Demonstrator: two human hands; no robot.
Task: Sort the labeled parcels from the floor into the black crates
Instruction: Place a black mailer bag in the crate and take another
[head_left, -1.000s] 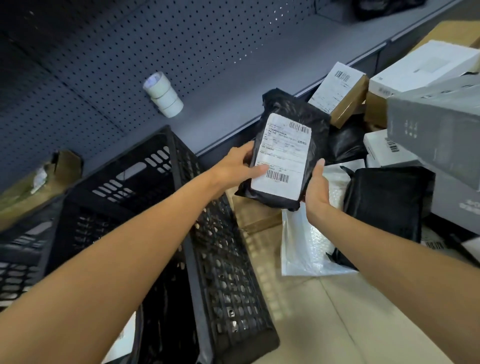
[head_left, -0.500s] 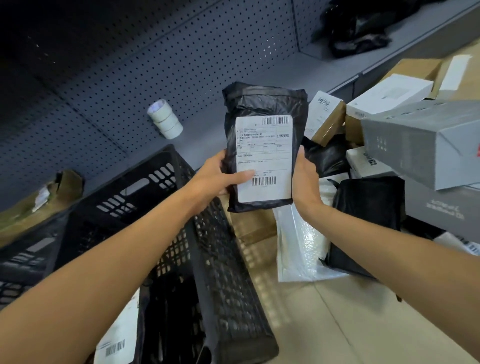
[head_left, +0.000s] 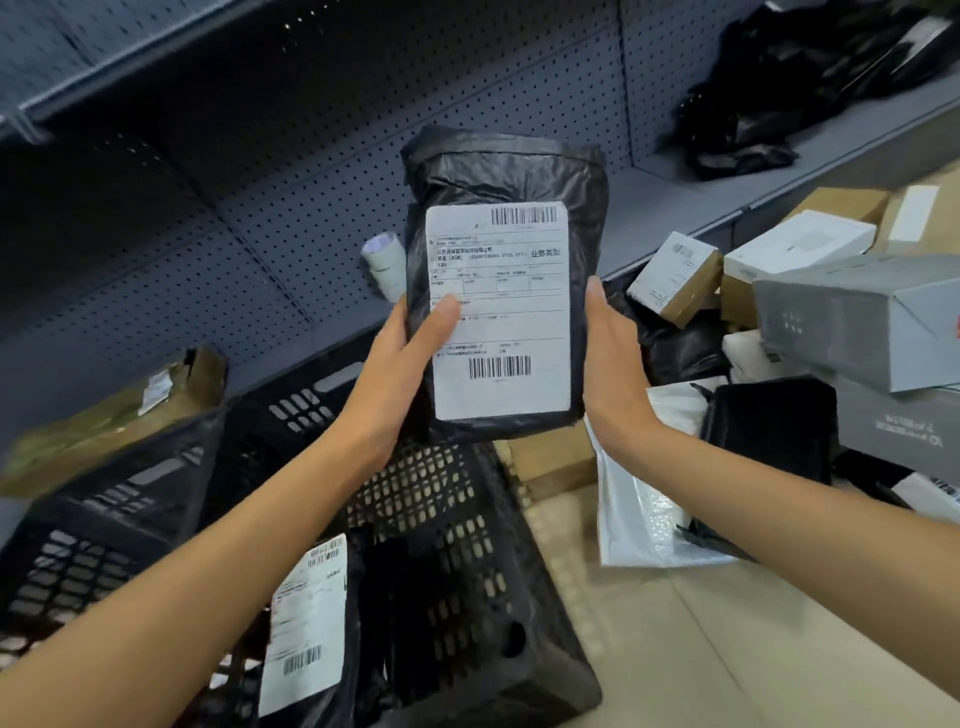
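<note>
I hold the black parcel (head_left: 506, 291) upright above the black crate (head_left: 457, 561), left hand (head_left: 395, 384) thumb pinching its label, right hand (head_left: 608, 374) fingers curled round its 3 o'clock edge. Floor (head_left: 727, 649) bare at 5 o'clock.

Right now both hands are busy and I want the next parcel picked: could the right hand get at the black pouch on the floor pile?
Probably yes, once it lets go: the right hand holds the labeled parcel, and the black pouch lies uncovered just right of it.
</note>
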